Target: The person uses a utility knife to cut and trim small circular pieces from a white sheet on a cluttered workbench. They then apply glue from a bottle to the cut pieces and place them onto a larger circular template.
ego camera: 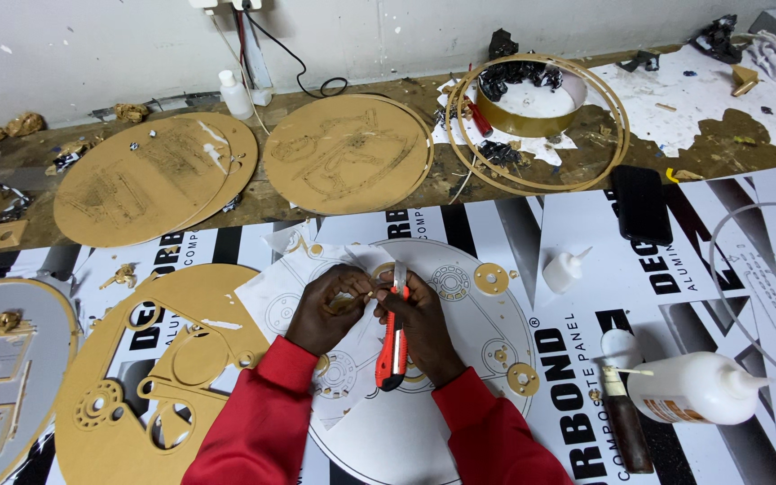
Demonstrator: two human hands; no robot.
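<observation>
My right hand [424,328] grips a red utility knife [393,346], its blade pointing up toward a small gold cut-out piece [350,301]. My left hand [327,310] pinches that gold piece between its fingertips. Both hands meet over a round white disc [487,323] covered with a paper template of printed gear outlines. Small gold rings [490,278] lie on the disc. Red sleeves cover both forearms.
A gold cut-out panel [136,377] lies at left. Gold discs [345,153] and hoops [541,121] rest at the back. A glue bottle [698,388], small white bottle [564,269], brown-handled tool [626,422] and black case [641,203] sit at right.
</observation>
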